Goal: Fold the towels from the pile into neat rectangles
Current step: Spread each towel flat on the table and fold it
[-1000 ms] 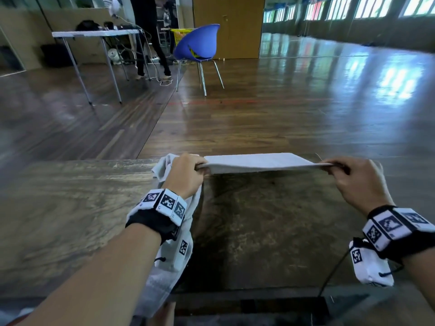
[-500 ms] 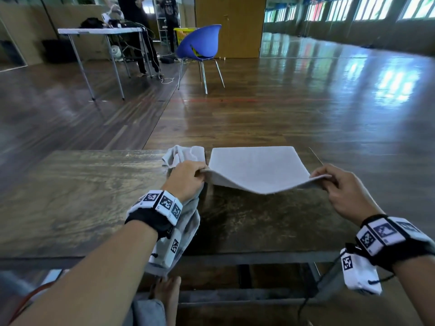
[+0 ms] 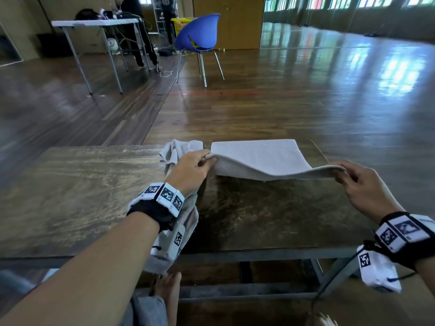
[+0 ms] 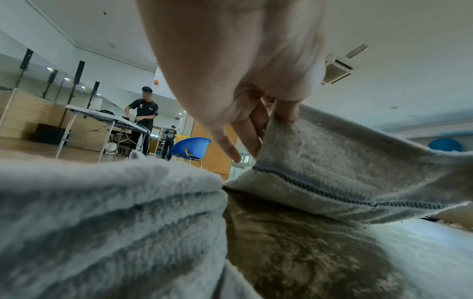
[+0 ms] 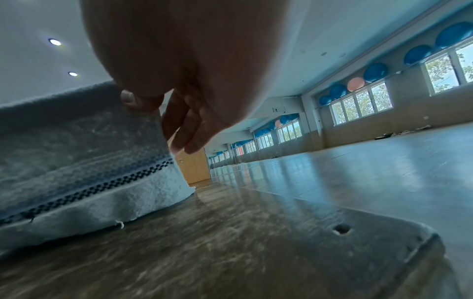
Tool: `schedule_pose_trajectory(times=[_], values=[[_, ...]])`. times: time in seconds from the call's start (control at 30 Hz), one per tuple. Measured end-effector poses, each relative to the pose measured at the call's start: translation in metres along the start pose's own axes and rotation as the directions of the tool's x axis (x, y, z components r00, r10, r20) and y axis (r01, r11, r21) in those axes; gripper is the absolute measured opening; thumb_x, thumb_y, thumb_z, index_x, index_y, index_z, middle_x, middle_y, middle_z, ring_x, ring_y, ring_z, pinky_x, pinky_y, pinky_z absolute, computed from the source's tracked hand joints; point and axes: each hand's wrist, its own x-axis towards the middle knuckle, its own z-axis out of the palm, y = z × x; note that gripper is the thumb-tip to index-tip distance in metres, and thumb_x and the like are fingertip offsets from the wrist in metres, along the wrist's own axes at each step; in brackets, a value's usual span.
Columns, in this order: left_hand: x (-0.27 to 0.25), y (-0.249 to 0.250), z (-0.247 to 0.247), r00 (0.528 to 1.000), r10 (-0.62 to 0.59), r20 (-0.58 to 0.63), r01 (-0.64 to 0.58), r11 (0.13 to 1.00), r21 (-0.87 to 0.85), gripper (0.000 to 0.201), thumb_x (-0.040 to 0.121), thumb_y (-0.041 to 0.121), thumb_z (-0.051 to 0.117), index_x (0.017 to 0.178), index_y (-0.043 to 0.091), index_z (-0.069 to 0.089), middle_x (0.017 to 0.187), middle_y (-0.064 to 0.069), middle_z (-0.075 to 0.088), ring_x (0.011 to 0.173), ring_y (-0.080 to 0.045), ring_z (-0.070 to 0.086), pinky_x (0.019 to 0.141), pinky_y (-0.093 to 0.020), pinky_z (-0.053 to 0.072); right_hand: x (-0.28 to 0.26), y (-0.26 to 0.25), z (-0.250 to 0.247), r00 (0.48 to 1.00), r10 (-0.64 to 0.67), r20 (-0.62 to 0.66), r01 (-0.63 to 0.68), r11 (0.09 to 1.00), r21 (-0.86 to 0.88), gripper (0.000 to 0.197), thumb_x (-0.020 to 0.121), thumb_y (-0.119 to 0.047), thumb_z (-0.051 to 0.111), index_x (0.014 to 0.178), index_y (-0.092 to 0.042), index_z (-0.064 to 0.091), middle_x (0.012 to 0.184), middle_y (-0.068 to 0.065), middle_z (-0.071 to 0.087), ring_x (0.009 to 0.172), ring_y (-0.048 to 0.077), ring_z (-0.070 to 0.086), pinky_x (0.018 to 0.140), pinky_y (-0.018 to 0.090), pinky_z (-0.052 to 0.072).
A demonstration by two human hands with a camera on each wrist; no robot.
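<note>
A grey towel [image 3: 256,156] lies folded over at the far edge of the dark wooden table [image 3: 82,198], its near edge lifted and sagging in the middle. My left hand [image 3: 202,158] pinches its near left corner [image 4: 281,125]. My right hand [image 3: 341,171] pinches the near right corner [image 5: 143,113]. A dark stitched band runs along the towel's hem [image 4: 332,194] [image 5: 102,188]. A second, crumpled grey towel [image 3: 176,151] runs under my left wrist and hangs over the table's near edge [image 4: 102,212].
Beyond the table stands a blue chair [image 3: 199,36] on the wooden floor. A white folding table [image 3: 94,23] stands at the back left with two people [image 4: 143,117] near it. My bare foot [image 3: 169,292] shows under the table's near edge.
The towel, held taut and level in the air a second ago, has come down; its far half now lies on the table. Both hands have lowered and still pinch the near corners.
</note>
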Motion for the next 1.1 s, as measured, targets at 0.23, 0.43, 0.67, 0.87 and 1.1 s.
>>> schedule_pose_trajectory(times=[0.23, 0.43, 0.67, 0.87, 1.1], values=[[0.006, -0.011, 0.002, 0.969, -0.173, 0.174, 0.140, 0.972, 0.187, 0.033, 0.101, 0.028, 0.053, 0.076, 0.007, 0.053, 0.067, -0.004, 0.054, 0.058, -0.009, 0.046, 0.057, -0.020, 0.034, 0.007, 0.002, 0.010, 0.985, 0.057, 0.163, -0.088, 0.978, 0.188, 0.027, 0.104, -0.013, 0.052, 0.097, -0.029, 0.073, 0.089, -0.006, 0.071, 0.086, 0.007, 0.064, 0.082, 0.028, 0.056], [-0.001, -0.006, -0.004, 0.677, -0.460, 0.574, 0.444, 0.878, 0.179, 0.018, 0.096, 0.025, 0.064, 0.097, 0.008, 0.071, 0.084, -0.010, 0.068, 0.064, -0.021, 0.064, 0.068, -0.033, 0.057, 0.000, -0.018, -0.006, 0.755, 0.298, 0.584, -0.345, 0.938, -0.033, 0.015, 0.098, -0.017, 0.062, 0.097, -0.011, 0.076, 0.084, 0.016, 0.074, 0.070, 0.017, 0.067, 0.062, 0.024, 0.053], [0.000, -0.002, -0.008, 0.761, -0.426, 0.490, 0.429, 0.896, 0.114, 0.028, 0.095, 0.029, 0.064, 0.099, 0.002, 0.070, 0.079, -0.010, 0.066, 0.062, -0.020, 0.063, 0.056, -0.028, 0.052, -0.006, -0.027, -0.007, 0.850, 0.274, 0.450, -0.271, 0.960, -0.073, 0.016, 0.098, -0.023, 0.063, 0.088, -0.021, 0.075, 0.075, -0.001, 0.076, 0.066, 0.010, 0.069, 0.065, 0.029, 0.053], [0.000, -0.007, 0.013, 0.962, -0.166, 0.216, 0.136, 0.979, 0.149, 0.036, 0.095, 0.025, 0.063, 0.064, 0.011, 0.051, 0.058, 0.000, 0.049, 0.053, -0.012, 0.042, 0.056, -0.029, 0.033, -0.002, -0.021, 0.013, 0.941, 0.165, 0.297, -0.113, 0.976, -0.184, 0.026, 0.099, -0.022, 0.061, 0.073, -0.018, 0.062, 0.062, -0.002, 0.058, 0.060, 0.018, 0.053, 0.061, 0.036, 0.042], [0.001, 0.007, 0.017, 0.834, -0.301, 0.463, 0.092, 0.902, 0.422, 0.037, 0.079, 0.023, 0.066, 0.055, 0.018, 0.038, 0.060, -0.004, 0.038, 0.056, -0.020, 0.035, 0.058, -0.031, 0.029, 0.001, -0.034, 0.011, 0.791, 0.314, 0.525, -0.110, 0.917, -0.384, 0.023, 0.093, -0.026, 0.059, 0.074, -0.029, 0.072, 0.073, -0.002, 0.071, 0.071, 0.019, 0.065, 0.073, 0.038, 0.053]])
